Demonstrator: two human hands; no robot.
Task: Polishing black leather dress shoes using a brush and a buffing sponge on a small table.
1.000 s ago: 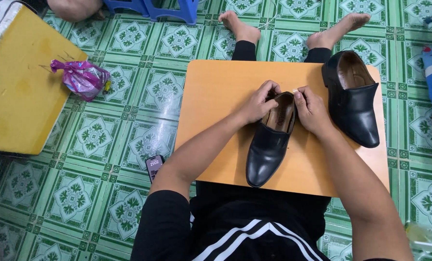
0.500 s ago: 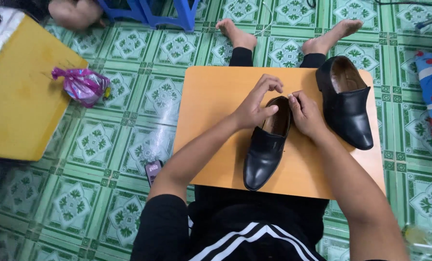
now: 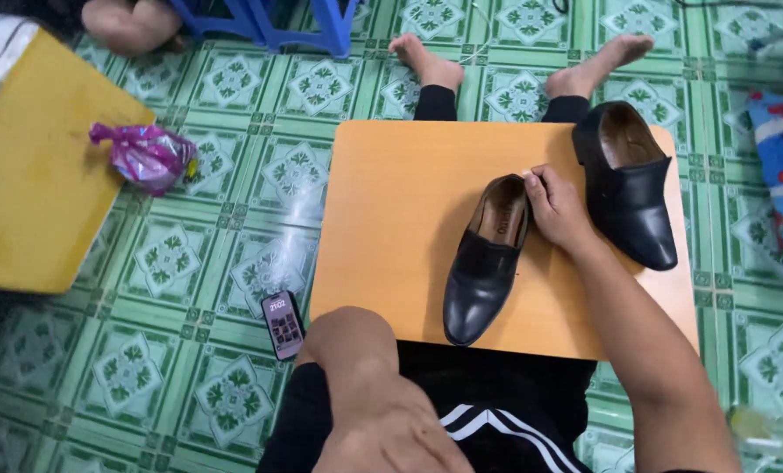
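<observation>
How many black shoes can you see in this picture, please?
2: one shoe lies mid-board, its heel rim touched by the right hand; the other shoe sits at the board's far right corner.

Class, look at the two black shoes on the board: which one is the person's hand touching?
The middle shoe: the right hand rests at its heel opening. The other shoe, at the board's right edge, lies beside that hand.

At frame centre, the black shoe [image 3: 481, 265] is showing smooth, softly glossy leather, and the second black shoe [image 3: 634, 191] at upper right is gleaming likewise. The bench [image 3: 391, 219] is looking like matt, smooth orange-brown wood laminate. The floor [image 3: 233, 263] is shining as glazed green tile, with a crinkled glossy purple plastic bag [image 3: 146, 155] at upper left.
</observation>
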